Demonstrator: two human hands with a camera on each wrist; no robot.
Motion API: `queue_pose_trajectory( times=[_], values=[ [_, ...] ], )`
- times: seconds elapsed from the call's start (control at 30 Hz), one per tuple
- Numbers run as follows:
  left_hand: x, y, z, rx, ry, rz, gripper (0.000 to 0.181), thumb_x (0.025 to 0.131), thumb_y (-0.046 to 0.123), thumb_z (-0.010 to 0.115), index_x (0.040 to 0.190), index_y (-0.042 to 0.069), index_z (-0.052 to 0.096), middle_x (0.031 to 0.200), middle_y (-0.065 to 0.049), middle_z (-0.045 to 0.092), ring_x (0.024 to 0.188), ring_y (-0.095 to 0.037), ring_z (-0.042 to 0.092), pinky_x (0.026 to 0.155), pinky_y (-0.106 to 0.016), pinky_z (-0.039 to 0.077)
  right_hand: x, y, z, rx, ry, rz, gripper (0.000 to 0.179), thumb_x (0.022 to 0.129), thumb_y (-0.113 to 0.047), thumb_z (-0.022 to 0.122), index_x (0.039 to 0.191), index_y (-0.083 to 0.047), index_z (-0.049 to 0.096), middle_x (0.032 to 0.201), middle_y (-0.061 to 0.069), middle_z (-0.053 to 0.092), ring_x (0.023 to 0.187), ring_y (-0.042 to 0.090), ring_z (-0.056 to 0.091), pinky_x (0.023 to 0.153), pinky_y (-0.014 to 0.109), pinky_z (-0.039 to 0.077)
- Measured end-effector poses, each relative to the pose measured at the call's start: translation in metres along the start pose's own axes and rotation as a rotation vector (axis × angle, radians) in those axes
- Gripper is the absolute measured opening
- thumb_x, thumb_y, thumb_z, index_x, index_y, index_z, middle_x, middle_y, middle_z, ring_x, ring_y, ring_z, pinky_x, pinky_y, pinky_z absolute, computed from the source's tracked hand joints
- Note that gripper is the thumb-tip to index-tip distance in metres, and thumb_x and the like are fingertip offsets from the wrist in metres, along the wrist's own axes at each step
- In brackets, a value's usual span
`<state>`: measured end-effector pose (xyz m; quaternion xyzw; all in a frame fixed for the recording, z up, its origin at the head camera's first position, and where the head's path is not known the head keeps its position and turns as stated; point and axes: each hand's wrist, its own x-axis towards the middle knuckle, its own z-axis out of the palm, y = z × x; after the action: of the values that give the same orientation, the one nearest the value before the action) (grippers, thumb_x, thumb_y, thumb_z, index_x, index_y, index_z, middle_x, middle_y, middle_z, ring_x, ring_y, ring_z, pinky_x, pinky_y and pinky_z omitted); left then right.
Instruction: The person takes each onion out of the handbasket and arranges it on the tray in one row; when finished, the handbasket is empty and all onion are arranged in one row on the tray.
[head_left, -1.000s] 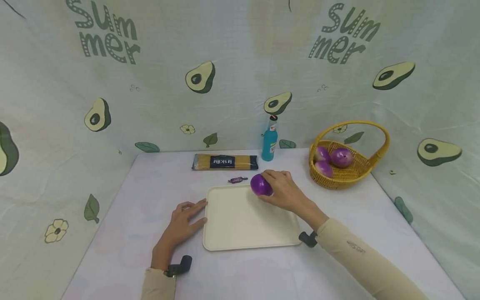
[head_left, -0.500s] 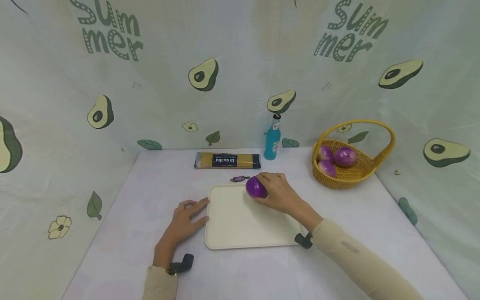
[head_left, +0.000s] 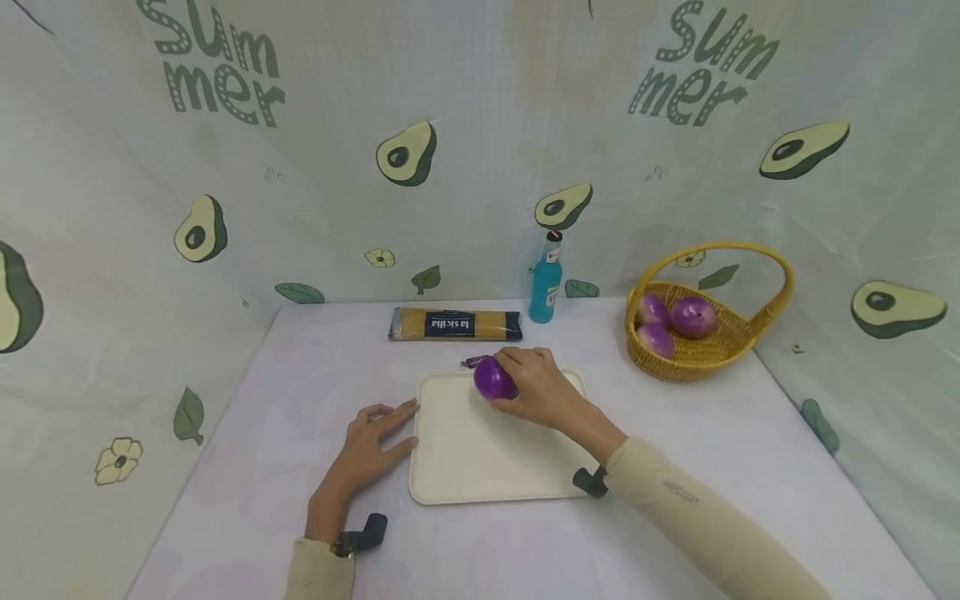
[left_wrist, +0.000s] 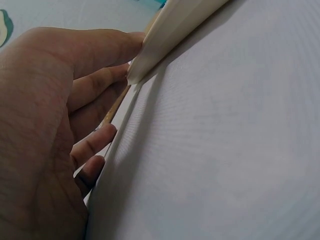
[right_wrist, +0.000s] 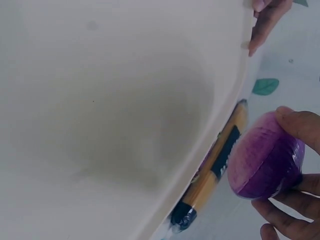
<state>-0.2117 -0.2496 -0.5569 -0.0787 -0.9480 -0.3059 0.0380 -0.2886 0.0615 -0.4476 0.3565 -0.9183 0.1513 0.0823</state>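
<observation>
My right hand grips a shiny purple onion, fingers and thumb spread around its side. It is held above the far part of a cream rectangular tray, and the right wrist view shows its paler pink half. At the tray's left edge lies my left hand, its index fingertip and thumb tip touching the rim. The left wrist view shows that thumb against the tray's side, with the other fingers loosely bent beside it. A small purple wrapped candy lies behind the tray, partly covered by the onion.
A pack of spaghetti lies along the back of the white table. Right of it stands a blue bottle. A yellow wicker basket with a tall handle holds several purple onions at the back right.
My right hand has carried the onion left across the tray's far side, so it now overlaps the candy. My left hand stays at the tray's edge.
</observation>
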Motion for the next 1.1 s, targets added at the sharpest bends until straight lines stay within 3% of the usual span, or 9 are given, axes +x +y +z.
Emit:
queue_pose_trajectory(
  times=[0.43,0.9,1.1],
  values=[
    [-0.002,0.002,-0.004,-0.007,0.001,0.016,0.058,0.094,0.050,0.065,0.148,0.034,0.051,0.147,0.013,0.052,0.134,-0.029,0.036,0.109,-0.059,0.028,0.011,-0.010,0.007,0.025,-0.004,-0.029,0.070,0.079,-0.037,0.086,0.134,-0.002,0.060,0.134,0.014,0.060,0.126,0.030,0.055,0.104,0.051,0.038],
    [-0.002,-0.001,0.001,-0.034,0.000,0.008,0.058,0.093,0.052,0.065,0.147,0.035,0.051,0.146,0.016,0.052,0.136,-0.027,0.035,0.109,-0.059,0.027,0.023,-0.016,0.013,-0.001,-0.053,-0.028,0.068,0.081,-0.040,0.084,0.134,-0.005,0.060,0.136,0.013,0.060,0.129,0.027,0.053,0.107,0.050,0.037],
    [-0.001,-0.004,0.003,-0.024,0.015,0.034,0.058,0.093,0.050,0.066,0.147,0.034,0.052,0.147,0.018,0.051,0.134,-0.026,0.036,0.108,-0.056,0.028,0.029,-0.021,0.017,0.011,-0.042,-0.061,0.067,0.081,-0.038,0.084,0.134,-0.004,0.060,0.136,0.014,0.060,0.127,0.029,0.054,0.106,0.051,0.037]
  ],
)
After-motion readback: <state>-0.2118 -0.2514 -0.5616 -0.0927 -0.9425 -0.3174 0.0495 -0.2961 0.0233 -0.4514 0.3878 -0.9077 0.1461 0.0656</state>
